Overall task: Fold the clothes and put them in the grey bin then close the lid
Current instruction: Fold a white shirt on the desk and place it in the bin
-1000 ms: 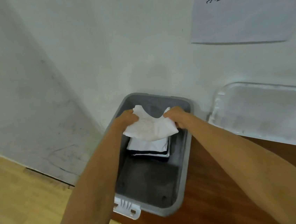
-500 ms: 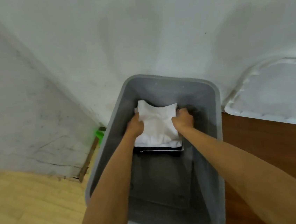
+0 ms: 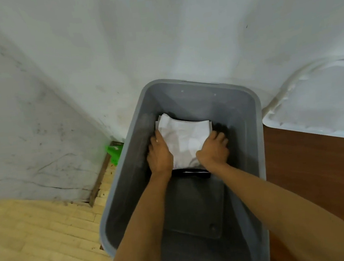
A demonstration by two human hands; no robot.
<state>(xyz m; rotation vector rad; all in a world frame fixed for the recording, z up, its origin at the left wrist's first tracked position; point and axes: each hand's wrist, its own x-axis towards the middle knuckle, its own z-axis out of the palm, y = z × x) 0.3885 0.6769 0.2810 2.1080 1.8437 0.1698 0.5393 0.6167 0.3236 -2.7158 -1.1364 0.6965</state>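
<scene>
A grey bin (image 3: 256, 125) stands open at the left end of a brown table. Deep inside it, at the far end, lies a folded white garment (image 3: 185, 137) on top of a stack of folded clothes with a dark layer (image 3: 192, 171) showing underneath. My left hand (image 3: 160, 155) rests on the garment's left edge and my right hand (image 3: 213, 149) on its right edge, both palms down with fingers curled over the cloth. The translucent white lid (image 3: 321, 102) lies on the table to the right of the bin.
A white wall rises right behind the bin and the lid. The brown table top (image 3: 311, 175) shows to the right. Light wooden floor (image 3: 40, 239) lies at the lower left, with a small green object (image 3: 114, 152) by the wall.
My hands have lowered the white garment from above the bin's rim onto the stack inside. The view has tilted down and closer over the bin.
</scene>
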